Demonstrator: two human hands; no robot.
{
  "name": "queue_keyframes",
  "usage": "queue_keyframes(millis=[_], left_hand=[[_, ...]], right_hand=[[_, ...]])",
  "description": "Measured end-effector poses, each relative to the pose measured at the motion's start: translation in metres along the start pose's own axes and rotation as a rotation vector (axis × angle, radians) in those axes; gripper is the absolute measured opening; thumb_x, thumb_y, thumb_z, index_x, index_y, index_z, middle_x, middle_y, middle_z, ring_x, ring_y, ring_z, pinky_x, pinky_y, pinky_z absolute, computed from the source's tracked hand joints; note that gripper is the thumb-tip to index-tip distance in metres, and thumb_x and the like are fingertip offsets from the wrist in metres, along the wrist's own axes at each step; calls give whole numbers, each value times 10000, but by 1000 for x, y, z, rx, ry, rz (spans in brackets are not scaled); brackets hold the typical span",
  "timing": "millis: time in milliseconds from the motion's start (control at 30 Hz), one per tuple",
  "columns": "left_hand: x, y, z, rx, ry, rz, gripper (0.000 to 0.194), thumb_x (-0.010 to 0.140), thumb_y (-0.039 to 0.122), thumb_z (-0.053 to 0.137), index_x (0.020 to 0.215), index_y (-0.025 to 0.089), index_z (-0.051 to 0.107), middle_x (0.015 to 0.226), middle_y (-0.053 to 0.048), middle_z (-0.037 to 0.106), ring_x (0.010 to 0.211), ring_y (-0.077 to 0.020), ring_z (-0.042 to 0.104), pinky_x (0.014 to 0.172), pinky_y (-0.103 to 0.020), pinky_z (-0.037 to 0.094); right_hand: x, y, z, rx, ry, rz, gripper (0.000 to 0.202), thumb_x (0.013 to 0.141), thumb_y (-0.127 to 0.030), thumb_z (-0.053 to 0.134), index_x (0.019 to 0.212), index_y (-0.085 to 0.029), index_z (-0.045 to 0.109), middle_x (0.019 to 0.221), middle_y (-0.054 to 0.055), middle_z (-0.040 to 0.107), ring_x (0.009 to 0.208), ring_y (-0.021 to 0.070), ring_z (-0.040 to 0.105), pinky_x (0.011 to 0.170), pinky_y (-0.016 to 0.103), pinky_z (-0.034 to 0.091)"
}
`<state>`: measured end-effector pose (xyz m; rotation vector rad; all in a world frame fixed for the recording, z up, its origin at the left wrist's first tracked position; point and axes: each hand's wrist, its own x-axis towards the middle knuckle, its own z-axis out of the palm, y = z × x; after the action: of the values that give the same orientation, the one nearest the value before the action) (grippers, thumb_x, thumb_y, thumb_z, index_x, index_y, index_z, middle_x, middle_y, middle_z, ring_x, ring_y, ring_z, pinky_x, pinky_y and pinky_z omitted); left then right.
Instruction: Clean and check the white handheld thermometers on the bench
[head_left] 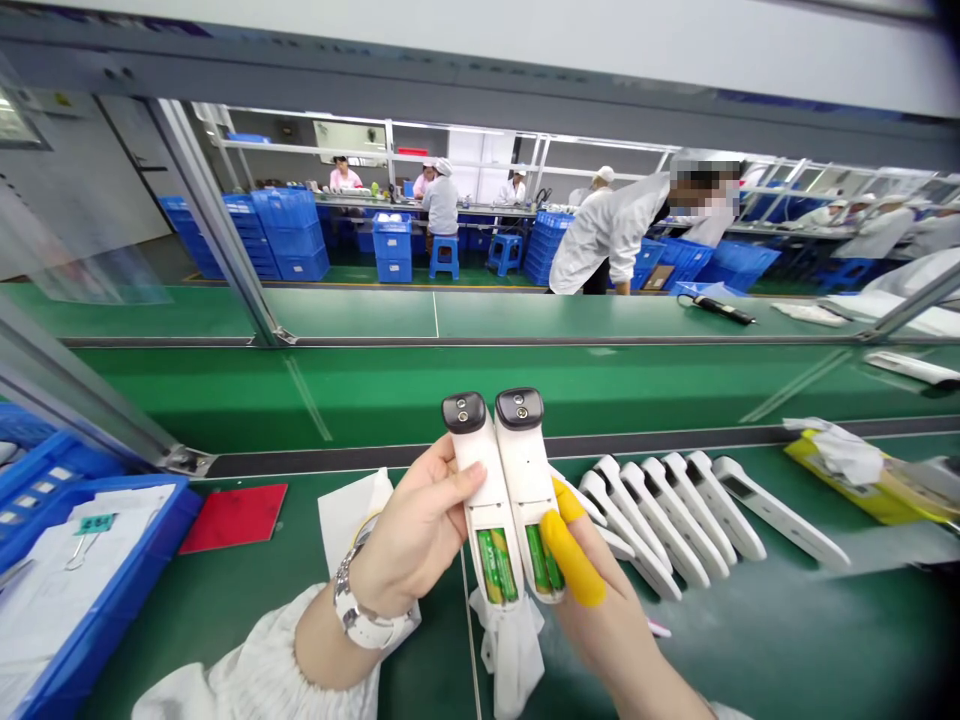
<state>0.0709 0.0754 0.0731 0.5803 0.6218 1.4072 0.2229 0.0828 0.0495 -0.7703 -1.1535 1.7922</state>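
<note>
My left hand (424, 525) is closed on a white handheld device (482, 480) with a black tip and an open compartment showing green batteries (497, 566). Against it, side by side, stands a second white device (525, 463), also with green batteries in its open compartment, and my right hand (592, 570) is closed on this one. Yellow covers sit on two fingers of my right hand. Below the devices lies a crumpled white cloth or wrap (517, 650), partly hidden by them. A row of several similar white devices (675, 515) rests on the green bench to the right.
At the left is a blue bin (142, 560) with papers, beside a red card (234, 518). A yellow box (855, 475) stands at the right. Metal posts (217, 220) frame the green bench. Across it, a person (611, 230) in white bends over near blue crates.
</note>
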Motion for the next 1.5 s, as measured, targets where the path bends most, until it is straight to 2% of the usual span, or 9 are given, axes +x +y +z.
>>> queue_keyframes(millis=[167,300,433,600,800,967,1100,1300,1500], left_hand=[[0,0,-1,11,-8,3,293,835,137,563,1124,148,516,1081,-107,625,972,-210,620,787,-297,540],[2,-1,-1,22,25,-7,296,829,136,570,1121,147,521,1075,-103,630,950,-198,625,804,-307,540],[3,-2,-1,35,28,-14,298,832,144,568,1126,138,521,1110,-119,619,970,-211,618,836,-346,534],[4,-4,-3,47,28,-4,296,828,157,582,1121,144,537,1067,-95,634,917,-174,627,807,-294,536],[3,-5,1,43,40,29,292,818,149,594,1108,164,554,1067,-84,636,930,-174,623,799,-280,531],[-6,-4,8,0,-57,119,307,776,114,639,1064,209,590,1018,-56,659,962,-184,624,814,-266,515],[-13,-4,10,2,-96,170,311,748,117,673,1036,221,617,1022,-51,663,999,-199,609,861,-294,497],[-16,-4,12,23,-84,181,372,722,131,701,1069,235,615,1120,-62,637,1066,-213,571,943,-340,450],[-15,-5,9,40,-64,165,458,697,147,727,1122,250,591,1139,-58,633,1093,-217,556,935,-316,449]], right_hand=[[-1,3,-1,162,96,88,514,734,-479,696,1199,-307,560,1187,24,615,1183,273,482,960,408,419],[1,6,-3,246,81,107,511,743,-414,710,1217,-306,553,1215,23,603,1218,258,456,1008,391,379],[2,4,-1,338,47,128,492,777,-374,690,1240,-321,534,1212,19,607,1187,247,494,981,380,416],[3,1,4,419,30,176,518,778,-331,690,1265,-309,514,1207,39,609,1145,268,529,935,403,458],[5,8,4,389,25,117,513,769,-330,687,1253,-300,518,1211,39,605,1163,266,516,958,415,439],[0,30,-23,166,30,32,548,712,-366,729,1222,-308,538,1235,37,590,1239,274,436,1007,428,381],[-1,44,-41,82,42,-14,454,759,-406,680,1188,-300,574,1228,43,595,1206,280,475,971,427,416],[-9,35,-33,132,4,17,427,741,-254,732,1136,-359,610,1140,16,652,1113,250,565,910,378,477],[-7,26,-23,130,1,4,353,710,-355,755,1049,-353,658,1087,12,676,1064,250,596,865,337,504]])
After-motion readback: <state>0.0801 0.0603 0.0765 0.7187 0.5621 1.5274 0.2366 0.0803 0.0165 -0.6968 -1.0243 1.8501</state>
